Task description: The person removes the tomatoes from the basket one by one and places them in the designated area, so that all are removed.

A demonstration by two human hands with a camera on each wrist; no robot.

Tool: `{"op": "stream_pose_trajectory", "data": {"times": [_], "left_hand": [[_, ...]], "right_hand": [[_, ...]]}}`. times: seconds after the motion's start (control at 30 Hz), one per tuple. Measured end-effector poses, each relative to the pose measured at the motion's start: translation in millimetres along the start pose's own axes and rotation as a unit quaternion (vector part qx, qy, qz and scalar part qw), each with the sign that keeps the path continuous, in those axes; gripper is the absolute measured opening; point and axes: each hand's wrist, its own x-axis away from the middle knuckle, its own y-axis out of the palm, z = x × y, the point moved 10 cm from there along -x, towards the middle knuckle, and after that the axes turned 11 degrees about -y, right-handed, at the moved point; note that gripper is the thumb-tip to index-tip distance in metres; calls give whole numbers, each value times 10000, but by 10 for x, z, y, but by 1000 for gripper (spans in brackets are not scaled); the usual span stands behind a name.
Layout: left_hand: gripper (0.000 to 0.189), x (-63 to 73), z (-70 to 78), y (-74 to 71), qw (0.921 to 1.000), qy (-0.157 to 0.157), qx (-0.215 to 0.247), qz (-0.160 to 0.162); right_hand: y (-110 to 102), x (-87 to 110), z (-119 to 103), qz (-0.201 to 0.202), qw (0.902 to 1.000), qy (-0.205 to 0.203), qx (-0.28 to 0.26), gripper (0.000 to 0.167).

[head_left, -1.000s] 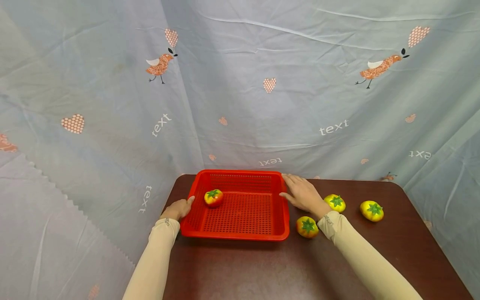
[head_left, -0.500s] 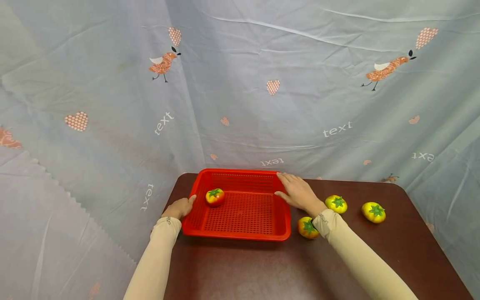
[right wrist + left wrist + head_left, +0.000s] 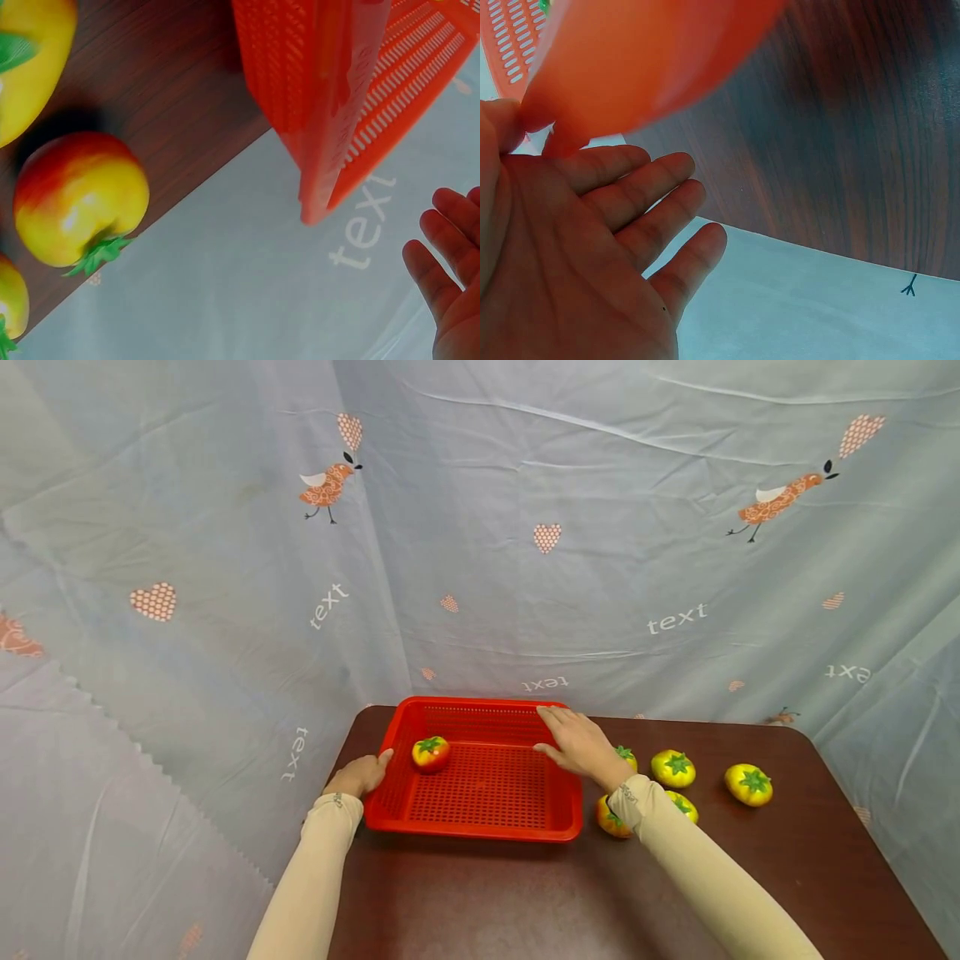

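A red slotted plastic basket [image 3: 480, 837] rests at the back left of the table. One red-and-yellow fruit with a green leafy top [image 3: 431, 754] lies inside it on the left. At the basket's left side, my left hand [image 3: 358, 775] pinches the rim between thumb and index finger; the left wrist view shows the other fingers [image 3: 656, 232] extended. My right hand [image 3: 581, 745] is over the basket's right side with fingers spread and nothing in them. In the right wrist view, those fingers [image 3: 442, 262] are apart from the basket wall [image 3: 330, 112].
Several similar fruits lie on the dark wooden table [image 3: 480, 910] right of the basket, including a yellow one [image 3: 673, 768], another farther right [image 3: 748, 785] and a redder one [image 3: 611, 818] partly behind the right sleeve. A pale patterned curtain [image 3: 480, 527] hangs behind the table.
My right hand has moved left from beside the basket's right rim to above it, uncovering more fruits behind the wrist. The left hand stays at the left rim. The view has shifted slightly.
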Motion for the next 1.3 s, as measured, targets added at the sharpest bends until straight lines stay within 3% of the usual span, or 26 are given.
{"op": "stream_pose_trajectory", "data": {"times": [0.83, 1.3], "left_hand": [[65, -3, -19, -2, 9999, 83, -23, 100], [63, 6, -27, -5, 9999, -29, 131, 73]], "right_hand": [[199, -391, -312, -557, 9981, -173, -192, 69], [333, -653, -456, -768, 9967, -231, -161, 69]]}}
